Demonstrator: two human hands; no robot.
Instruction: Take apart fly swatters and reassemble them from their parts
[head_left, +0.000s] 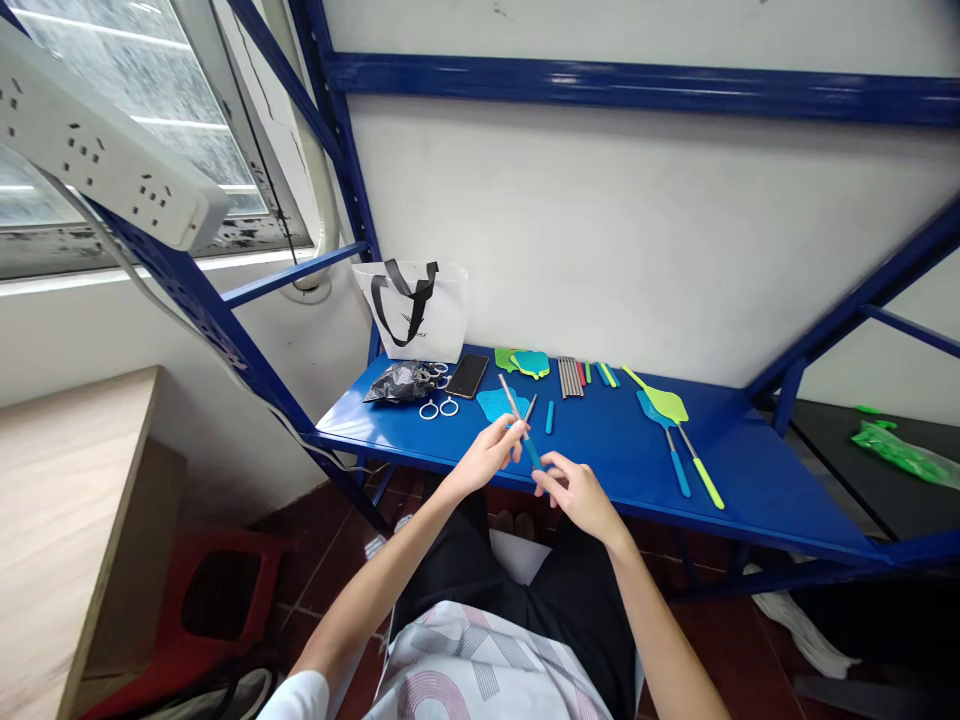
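Over the front edge of the blue table, my left hand (493, 452) closes on a slim metal rod (509, 394) that slants up and left. A blue handle (532, 452) is on the rod's lower end, and my right hand (574, 492) pinches that end between thumb and fingers. Just behind my left hand lies a blue fly swatter head (495, 403), partly covered by the rod. A second metal piece (531, 407) shows beside the left fingers. Another blue handle (550, 417) lies loose to the right. Fly swatters in blue (666, 440) and yellow-green (694, 452) rest farther right.
Along the back lie green and blue swatter heads (531, 364), several metal tubes (570, 377) and coloured handles (604, 375). A phone (466, 375), white rings (448, 406), a black plastic bag (402, 382) and a white tote bag (450, 310) occupy the left. Blue frame posts (795, 395) bound the table.
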